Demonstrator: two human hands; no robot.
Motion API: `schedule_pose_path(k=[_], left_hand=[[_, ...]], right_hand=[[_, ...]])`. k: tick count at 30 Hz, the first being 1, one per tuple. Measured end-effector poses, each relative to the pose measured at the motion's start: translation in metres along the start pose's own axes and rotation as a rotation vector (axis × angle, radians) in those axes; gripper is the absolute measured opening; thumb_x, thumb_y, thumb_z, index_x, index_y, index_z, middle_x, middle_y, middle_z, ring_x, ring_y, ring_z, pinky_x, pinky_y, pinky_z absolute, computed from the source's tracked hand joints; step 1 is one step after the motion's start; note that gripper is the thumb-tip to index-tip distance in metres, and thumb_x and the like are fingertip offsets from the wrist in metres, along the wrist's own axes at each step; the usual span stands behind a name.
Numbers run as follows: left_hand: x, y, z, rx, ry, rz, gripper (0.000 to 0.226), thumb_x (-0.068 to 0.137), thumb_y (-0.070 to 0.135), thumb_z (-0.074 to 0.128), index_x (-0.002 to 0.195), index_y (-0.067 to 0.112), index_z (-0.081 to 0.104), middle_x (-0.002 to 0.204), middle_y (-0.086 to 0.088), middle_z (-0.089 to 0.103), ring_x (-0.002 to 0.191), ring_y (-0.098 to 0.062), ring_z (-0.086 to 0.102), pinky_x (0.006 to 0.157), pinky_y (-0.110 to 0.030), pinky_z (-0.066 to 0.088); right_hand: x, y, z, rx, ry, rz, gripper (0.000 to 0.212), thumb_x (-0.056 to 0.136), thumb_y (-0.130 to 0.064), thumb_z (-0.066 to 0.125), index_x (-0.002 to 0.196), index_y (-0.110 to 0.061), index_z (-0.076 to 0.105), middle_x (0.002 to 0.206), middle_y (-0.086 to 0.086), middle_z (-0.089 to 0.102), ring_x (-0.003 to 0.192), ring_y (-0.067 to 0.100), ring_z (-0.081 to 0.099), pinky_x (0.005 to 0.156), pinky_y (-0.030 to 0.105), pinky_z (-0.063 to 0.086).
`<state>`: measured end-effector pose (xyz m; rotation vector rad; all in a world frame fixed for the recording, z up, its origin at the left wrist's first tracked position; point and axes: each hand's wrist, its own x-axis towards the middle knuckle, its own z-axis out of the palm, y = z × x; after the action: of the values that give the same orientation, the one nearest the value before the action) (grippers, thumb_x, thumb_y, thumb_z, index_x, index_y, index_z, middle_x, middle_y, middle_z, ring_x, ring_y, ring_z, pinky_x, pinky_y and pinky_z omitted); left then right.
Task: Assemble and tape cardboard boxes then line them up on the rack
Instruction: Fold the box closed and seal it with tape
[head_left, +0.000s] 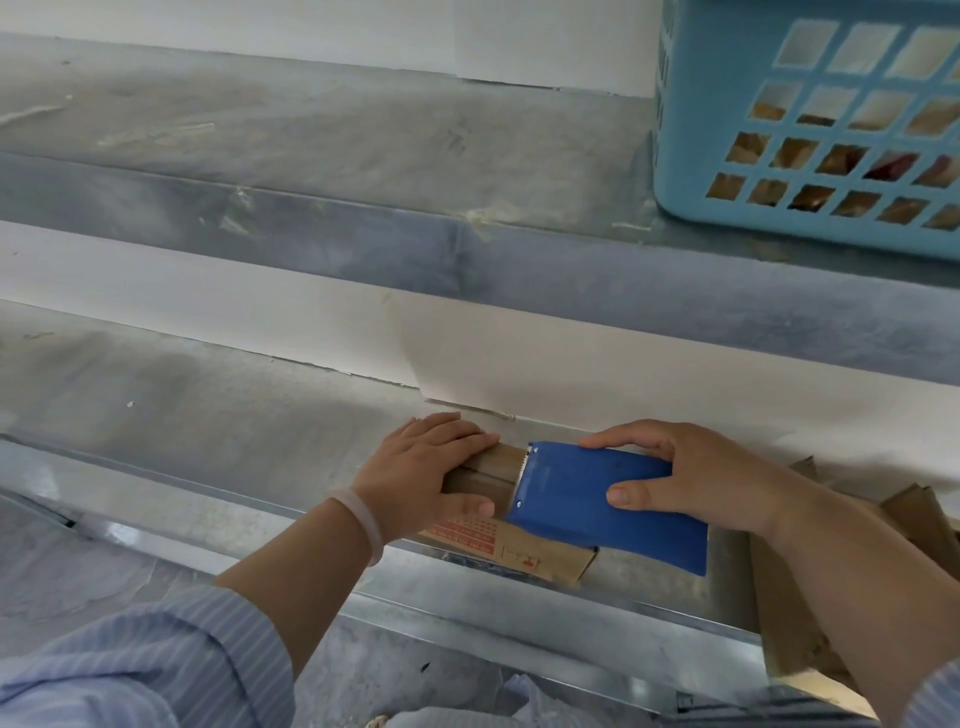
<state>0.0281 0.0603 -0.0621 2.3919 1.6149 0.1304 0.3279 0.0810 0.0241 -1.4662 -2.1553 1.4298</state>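
The cardboard box (488, 475) sits on the lower shelf (208, 415) of the rack, close to its metal front rail (467, 613) and right of the middle of our view. Its top flaps are folded down with a seam running along the length, and its front face carries red print.

Our left hand (431, 467) lies flat over the left end of the box. The fingers are straight across the top and press down, and the thumb reaches along the front upper edge. A pale bracelet (363, 519) circles that wrist, and a light blue striped sleeve (156, 665) covers the arm lower down.

Our right hand (691, 478) grips the blue tape dispenser (597, 499), fingers wrapped over its far side and thumb pressed on its near face. The dispenser lies on the right part of the box, tilted, with its toothed metal edge resting against the box top, just beside our left fingertips. We cannot see the tape itself.

Under our right forearm, further right on the same shelf, lie flat brown cardboard pieces (914, 519).

On the upper shelf (311, 135), at the right, stands a light blue plastic basket (727, 104) with square holes in its wall. Brown and reddish things show through the lower holes, but we cannot tell what they are. Both shelf surfaces look grey and scuffed, with bits of old tape stuck on them.
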Motion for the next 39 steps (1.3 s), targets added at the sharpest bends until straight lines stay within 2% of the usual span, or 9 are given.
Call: schedule_pose_path(k=[5,14,17,21,24,28,30,33,39], left_hand=[[0.001,0.000,0.001,0.088,0.015,0.057,0.083,0.081,0.080,0.012,0.150,0.036,0.024,0.147,0.011,0.036,0.137,-0.014,0.028,0.115,-0.041,0.024],[-0.001,-0.002,0.002,0.152,0.013,0.076,0.081,0.084,0.077,0.005,0.152,0.034,0.018,0.149,0.010,0.033,0.138,-0.014,0.026,0.118,-0.041,0.019],[-0.001,0.000,0.000,0.178,-0.003,0.069,0.080,0.084,0.076,0.006,0.152,0.035,0.015,0.151,0.011,0.031,0.140,-0.013,0.022,0.119,-0.040,0.015],[-0.006,0.005,-0.003,0.281,-0.015,0.053,0.077,0.087,0.071,0.002,0.153,0.033,0.007,0.158,0.010,0.020,0.148,-0.018,0.010,0.120,-0.049,-0.002],[-0.012,0.019,-0.001,0.328,0.034,0.132,0.063,0.097,0.057,0.007,0.153,0.030,0.014,0.159,0.005,0.018,0.148,-0.023,0.014,0.119,-0.054,0.007],[-0.013,0.025,0.012,0.258,0.013,0.162,0.058,0.096,0.056,-0.003,0.150,0.035,-0.009,0.158,0.012,-0.007,0.149,-0.015,-0.004,0.121,-0.044,-0.002],[-0.010,0.022,0.010,0.250,0.011,0.160,0.058,0.094,0.057,-0.005,0.148,0.036,-0.009,0.157,0.014,-0.007,0.148,-0.014,-0.005,0.121,-0.043,-0.001],[-0.010,0.021,0.009,0.244,0.012,0.167,0.058,0.096,0.056,-0.002,0.150,0.036,-0.003,0.158,0.013,-0.001,0.148,-0.013,-0.001,0.121,-0.043,0.002],[-0.009,0.019,0.011,0.274,0.023,0.159,0.057,0.096,0.055,-0.003,0.151,0.038,-0.002,0.158,0.015,-0.003,0.148,-0.010,-0.004,0.121,-0.038,-0.001]], right_hand=[[-0.001,0.000,-0.003,-0.029,-0.007,0.015,0.043,0.063,-0.062,0.071,0.103,-0.071,0.056,0.113,-0.027,0.063,0.090,-0.009,0.064,0.069,0.013,0.052],[-0.015,0.015,-0.019,-0.055,-0.007,0.051,0.048,0.062,-0.061,0.072,0.107,-0.068,0.058,0.112,-0.033,0.064,0.095,-0.009,0.063,0.084,0.022,0.051],[-0.023,0.020,-0.022,-0.038,-0.012,0.082,0.047,0.062,-0.059,0.072,0.106,-0.068,0.058,0.106,-0.039,0.063,0.093,-0.010,0.063,0.079,0.019,0.048],[-0.024,0.022,-0.017,-0.026,0.016,0.075,0.044,0.064,-0.057,0.072,0.104,-0.068,0.060,0.104,-0.038,0.063,0.091,-0.010,0.064,0.071,0.010,0.049],[-0.024,0.022,-0.014,-0.015,0.031,0.071,0.044,0.064,-0.057,0.073,0.105,-0.066,0.060,0.105,-0.035,0.065,0.093,-0.008,0.064,0.076,0.015,0.050],[-0.020,0.019,-0.009,-0.013,0.040,0.058,0.038,0.072,-0.047,0.077,0.101,-0.066,0.062,0.104,-0.031,0.066,0.090,-0.009,0.064,0.070,0.010,0.049],[-0.021,0.019,-0.010,-0.008,0.046,0.065,0.038,0.070,-0.050,0.076,0.102,-0.066,0.062,0.106,-0.030,0.066,0.089,-0.009,0.064,0.068,0.008,0.049],[-0.025,0.022,-0.012,0.002,0.040,0.080,0.046,0.060,-0.061,0.071,0.104,-0.068,0.060,0.107,-0.029,0.067,0.091,-0.007,0.065,0.073,0.013,0.050],[-0.037,0.035,-0.024,-0.005,0.023,0.109,0.051,0.059,-0.061,0.073,0.108,-0.067,0.060,0.109,-0.033,0.066,0.096,-0.005,0.066,0.084,0.021,0.051]])
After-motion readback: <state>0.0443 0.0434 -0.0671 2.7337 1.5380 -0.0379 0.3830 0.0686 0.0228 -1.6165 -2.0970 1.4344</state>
